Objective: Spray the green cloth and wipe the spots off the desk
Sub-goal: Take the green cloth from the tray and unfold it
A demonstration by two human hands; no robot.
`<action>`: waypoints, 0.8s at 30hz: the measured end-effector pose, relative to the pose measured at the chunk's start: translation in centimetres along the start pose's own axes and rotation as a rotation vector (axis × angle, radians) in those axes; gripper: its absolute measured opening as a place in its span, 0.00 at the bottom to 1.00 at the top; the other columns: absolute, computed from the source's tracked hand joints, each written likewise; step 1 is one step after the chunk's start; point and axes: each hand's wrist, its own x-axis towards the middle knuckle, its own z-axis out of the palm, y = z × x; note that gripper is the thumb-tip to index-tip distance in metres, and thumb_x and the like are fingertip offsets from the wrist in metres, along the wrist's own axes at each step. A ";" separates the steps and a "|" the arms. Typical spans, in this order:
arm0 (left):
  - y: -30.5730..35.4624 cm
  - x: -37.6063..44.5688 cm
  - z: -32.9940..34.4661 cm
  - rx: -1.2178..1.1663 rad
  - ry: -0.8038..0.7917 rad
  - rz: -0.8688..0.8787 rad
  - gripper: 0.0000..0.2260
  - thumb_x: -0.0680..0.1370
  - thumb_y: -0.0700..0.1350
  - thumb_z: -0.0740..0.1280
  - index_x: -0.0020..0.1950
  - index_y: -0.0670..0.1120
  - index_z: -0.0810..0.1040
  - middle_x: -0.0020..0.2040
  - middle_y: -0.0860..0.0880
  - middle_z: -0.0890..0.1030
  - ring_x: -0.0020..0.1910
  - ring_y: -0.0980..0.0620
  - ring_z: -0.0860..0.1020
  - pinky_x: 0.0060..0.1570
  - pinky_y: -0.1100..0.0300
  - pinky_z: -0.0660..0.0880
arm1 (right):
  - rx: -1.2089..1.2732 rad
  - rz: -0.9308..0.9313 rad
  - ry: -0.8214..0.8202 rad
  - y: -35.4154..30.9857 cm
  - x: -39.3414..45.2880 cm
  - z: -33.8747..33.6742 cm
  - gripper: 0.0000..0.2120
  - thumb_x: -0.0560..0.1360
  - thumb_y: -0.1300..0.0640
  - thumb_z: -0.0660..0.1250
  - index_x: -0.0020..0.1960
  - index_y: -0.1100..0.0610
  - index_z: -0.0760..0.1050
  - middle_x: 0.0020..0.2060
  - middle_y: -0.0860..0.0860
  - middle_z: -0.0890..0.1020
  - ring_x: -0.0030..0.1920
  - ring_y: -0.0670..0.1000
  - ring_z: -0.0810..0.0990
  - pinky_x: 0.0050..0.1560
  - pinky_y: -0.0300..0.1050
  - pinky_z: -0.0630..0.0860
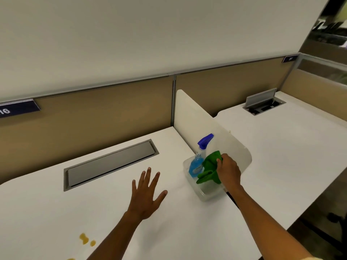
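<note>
Green cloth [210,168] was only just gripped by right hand [229,172] over the clear bin [204,194]; left hand [147,192] hovered with fingers splayed. Spray bottle [199,158] untouched, yellow spots [86,239] remained on the tabletop [93,212].

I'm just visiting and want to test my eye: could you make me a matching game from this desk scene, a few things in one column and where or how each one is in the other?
Things:
1. green cloth
2. spray bottle
3. yellow spots
4. left hand

States:
A. standing in the clear tub
B. open, fingers spread above the desk
C. gripped by the right hand
D. on the desk's near left part, not yet wiped

Pairs: 1-C, 2-A, 3-D, 4-B
</note>
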 end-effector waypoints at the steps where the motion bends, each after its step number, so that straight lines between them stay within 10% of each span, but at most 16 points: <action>1: 0.2 -0.3 -0.3 -0.025 -0.005 0.007 0.36 0.76 0.71 0.44 0.81 0.56 0.44 0.80 0.50 0.36 0.80 0.49 0.37 0.77 0.43 0.39 | 0.031 -0.004 0.018 -0.6 -0.2 -0.8 0.10 0.82 0.52 0.58 0.55 0.58 0.73 0.48 0.56 0.81 0.45 0.52 0.77 0.50 0.49 0.78; 6: 2.4 -1.7 -1.3 -0.263 -0.037 0.071 0.25 0.81 0.58 0.60 0.77 0.53 0.64 0.80 0.51 0.59 0.80 0.51 0.54 0.78 0.53 0.51 | 0.172 -0.085 0.096 -4.4 -2.2 -4.3 0.11 0.82 0.53 0.58 0.54 0.60 0.73 0.46 0.57 0.81 0.42 0.54 0.75 0.43 0.45 0.72; 12: 5.5 -2.8 -2.5 -0.588 -0.090 0.035 0.23 0.82 0.53 0.62 0.76 0.49 0.66 0.72 0.47 0.74 0.71 0.49 0.72 0.63 0.66 0.68 | 0.302 -0.190 0.103 -9.8 -6.4 -5.8 0.12 0.82 0.52 0.60 0.59 0.58 0.74 0.48 0.55 0.82 0.44 0.50 0.77 0.46 0.43 0.76; 24: -3.0 -10.4 -3.9 -0.517 0.120 -0.087 0.23 0.82 0.50 0.63 0.75 0.45 0.66 0.70 0.44 0.74 0.68 0.47 0.72 0.67 0.56 0.69 | 0.415 -0.450 0.025 -19.1 -16.2 -5.2 0.10 0.81 0.53 0.62 0.59 0.57 0.75 0.48 0.53 0.83 0.46 0.51 0.81 0.42 0.41 0.77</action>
